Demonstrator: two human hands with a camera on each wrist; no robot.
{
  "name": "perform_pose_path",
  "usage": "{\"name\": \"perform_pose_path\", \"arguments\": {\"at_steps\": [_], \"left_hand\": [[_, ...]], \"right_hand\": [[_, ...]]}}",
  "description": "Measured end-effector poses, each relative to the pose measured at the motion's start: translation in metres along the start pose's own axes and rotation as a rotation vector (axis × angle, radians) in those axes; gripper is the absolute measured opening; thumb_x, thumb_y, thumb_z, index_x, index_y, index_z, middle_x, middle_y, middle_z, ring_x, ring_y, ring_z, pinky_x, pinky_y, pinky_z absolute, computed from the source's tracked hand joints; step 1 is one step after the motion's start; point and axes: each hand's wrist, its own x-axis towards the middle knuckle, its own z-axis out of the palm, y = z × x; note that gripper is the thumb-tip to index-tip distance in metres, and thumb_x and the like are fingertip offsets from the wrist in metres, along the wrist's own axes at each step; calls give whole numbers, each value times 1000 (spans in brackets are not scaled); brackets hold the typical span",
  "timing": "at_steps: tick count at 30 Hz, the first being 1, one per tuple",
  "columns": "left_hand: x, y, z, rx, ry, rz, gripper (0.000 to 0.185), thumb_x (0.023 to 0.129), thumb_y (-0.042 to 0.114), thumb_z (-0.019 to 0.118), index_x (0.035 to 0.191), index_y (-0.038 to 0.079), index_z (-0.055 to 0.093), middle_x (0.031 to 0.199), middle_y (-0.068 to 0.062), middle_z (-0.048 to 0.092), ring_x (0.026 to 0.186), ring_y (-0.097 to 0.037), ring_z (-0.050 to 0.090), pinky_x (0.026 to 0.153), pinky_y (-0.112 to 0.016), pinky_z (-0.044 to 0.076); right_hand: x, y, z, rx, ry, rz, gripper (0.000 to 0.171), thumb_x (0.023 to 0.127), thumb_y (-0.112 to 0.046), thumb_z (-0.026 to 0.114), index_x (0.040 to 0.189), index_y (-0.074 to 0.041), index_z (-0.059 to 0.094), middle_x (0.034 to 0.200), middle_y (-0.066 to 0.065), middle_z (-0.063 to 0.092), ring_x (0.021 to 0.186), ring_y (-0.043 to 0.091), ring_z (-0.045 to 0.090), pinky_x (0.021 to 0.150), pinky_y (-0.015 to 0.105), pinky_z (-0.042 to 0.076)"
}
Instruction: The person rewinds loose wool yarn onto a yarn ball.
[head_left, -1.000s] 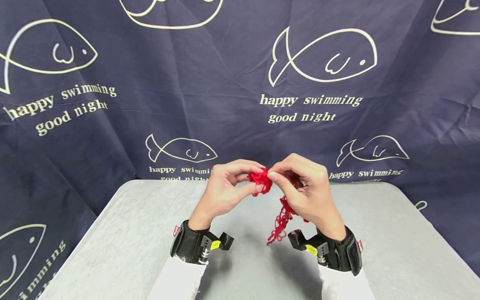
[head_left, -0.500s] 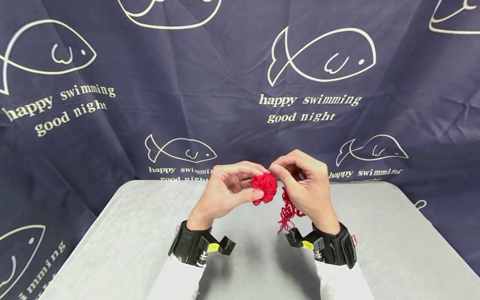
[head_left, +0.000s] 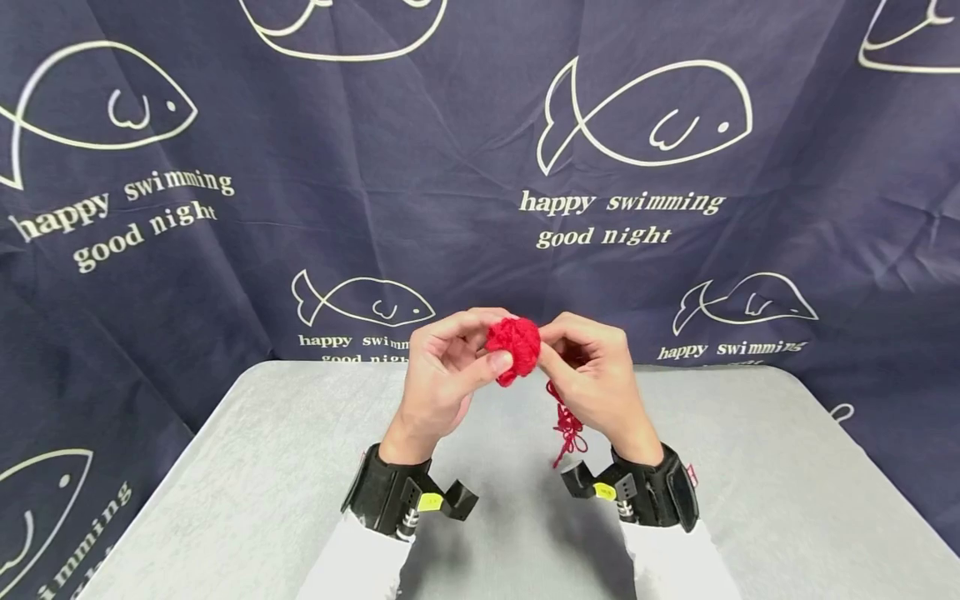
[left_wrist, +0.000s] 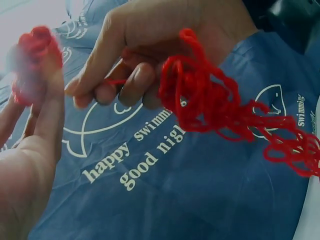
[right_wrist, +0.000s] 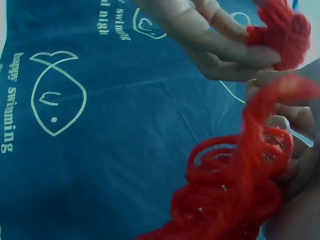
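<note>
We hold a fuzzy red yarn ball [head_left: 513, 343] pinched by our left hand [head_left: 442, 383], while our right hand [head_left: 596, 385] pinches its kinked loose strand [head_left: 566, 425].

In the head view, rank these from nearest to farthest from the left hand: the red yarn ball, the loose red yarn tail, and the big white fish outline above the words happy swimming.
1. Red yarn ball: pinched in the left hand, at its fingertips.
2. Loose red yarn tail: hanging to the right, under the right hand.
3. Big white fish outline: high on the dark blue backdrop, up and to the right.
</note>
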Motion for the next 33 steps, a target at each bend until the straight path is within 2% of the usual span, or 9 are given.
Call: {"name": "perform_pose_path", "arguments": {"at_steps": [5, 8, 12, 16, 22, 28, 33], "left_hand": [[1, -3, 2, 28, 144, 28, 28, 84, -3, 78, 110, 8, 75, 108, -10, 73, 95, -19, 70, 81, -26, 59], [2, -3, 0, 146, 192, 51, 28, 82, -11, 75, 109, -4, 72, 108, -14, 72, 94, -22, 70, 84, -30, 59], [2, -2, -3, 357, 200, 85, 31, 80, -16, 74, 109, -16, 66, 110, -21, 70, 95, -23, 70, 87, -36, 59], [2, -1, -6, 478, 188, 60, 31, 81, -14, 76, 111, -11, 68, 110, -20, 70, 94, -23, 70, 82, -40, 61], [1, 2, -8, 499, 169, -19, 30, 80, -12, 77, 109, -9, 70, 111, -17, 70, 94, -27, 72, 83, -43, 61], [2, 3, -6, 488, 196, -46, 29, 79, -11, 80, 106, -9, 71, 104, -19, 73, 90, -26, 74, 85, -42, 60], [1, 2, -4, 527, 245, -28, 26, 77, -8, 82, 100, -6, 72, 96, -17, 74, 83, -21, 73, 77, -36, 62]], "right_hand": [[0, -4, 6, -137, -45, -39, 18, 87, 4, 74, 80, -13, 72, 68, -7, 54, 52, 8, 44, 43, 22, 33], [-1, -7, 7, -223, -63, -71, 17, 86, 2, 74, 80, -14, 73, 68, -9, 52, 56, 8, 42, 47, 21, 31], [-1, -10, 6, -278, -79, -80, 14, 87, -1, 75, 81, -14, 74, 68, -10, 50, 56, 7, 42, 48, 20, 32], [-1, -10, 5, -278, -89, -60, 10, 88, -4, 75, 86, -14, 75, 69, -11, 52, 57, 7, 43, 48, 20, 33], [-2, -7, 5, -278, -95, -58, 10, 89, -5, 75, 86, -14, 75, 70, -11, 51, 57, 8, 42, 49, 20, 32], [-1, -8, 6, -302, -145, -105, 12, 89, -3, 74, 87, -14, 72, 71, -10, 49, 59, 7, 41, 51, 19, 32], [-1, -11, 7, -327, -181, -114, 10, 90, -5, 74, 89, -14, 73, 72, -9, 50, 61, 6, 42, 53, 17, 32]]}}
